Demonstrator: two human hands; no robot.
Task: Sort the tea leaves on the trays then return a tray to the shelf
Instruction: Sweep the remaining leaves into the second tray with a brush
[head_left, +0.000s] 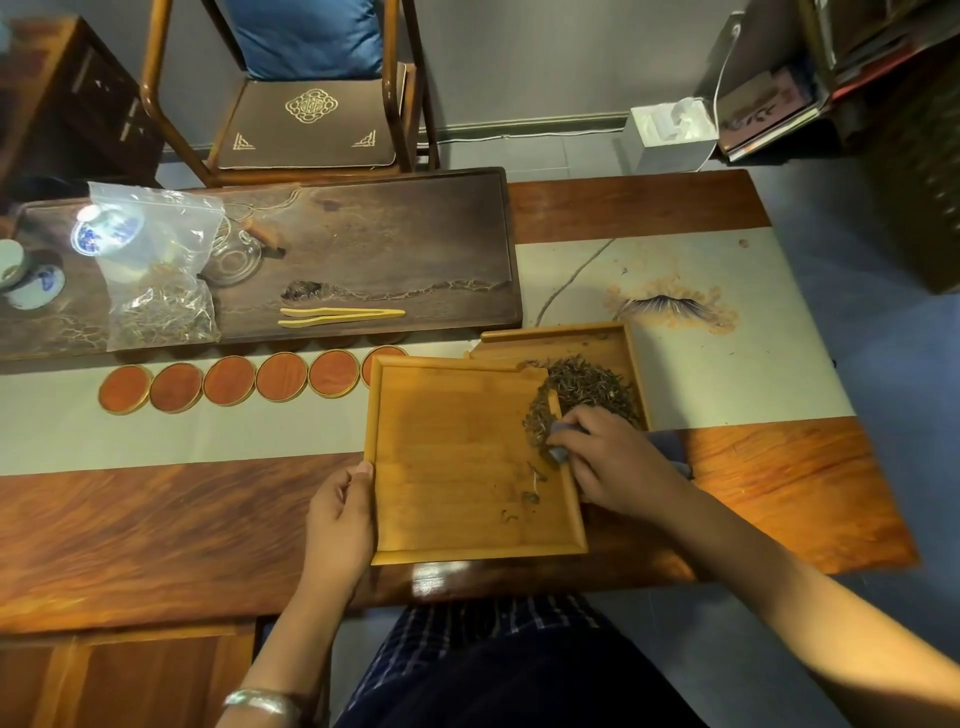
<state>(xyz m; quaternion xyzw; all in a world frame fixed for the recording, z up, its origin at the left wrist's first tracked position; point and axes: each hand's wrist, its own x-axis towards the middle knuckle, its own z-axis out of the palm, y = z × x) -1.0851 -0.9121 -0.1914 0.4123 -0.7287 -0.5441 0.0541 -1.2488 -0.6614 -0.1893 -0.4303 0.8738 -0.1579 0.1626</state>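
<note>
Where leaves heap — two trays (467, 457), six coasters (228, 381)

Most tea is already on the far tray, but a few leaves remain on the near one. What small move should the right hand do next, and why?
Probably sweep once more: the right hand, holding a small grey cloth, should push the stray leaves near the near tray's right edge toward the pile on the far tray, while the left hand steadies the near tray's left rim.

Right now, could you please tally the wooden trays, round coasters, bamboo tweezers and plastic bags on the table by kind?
Light wooden trays: 2
Round coasters: 6
Bamboo tweezers: 1
Plastic bags: 1
Total: 10
</note>
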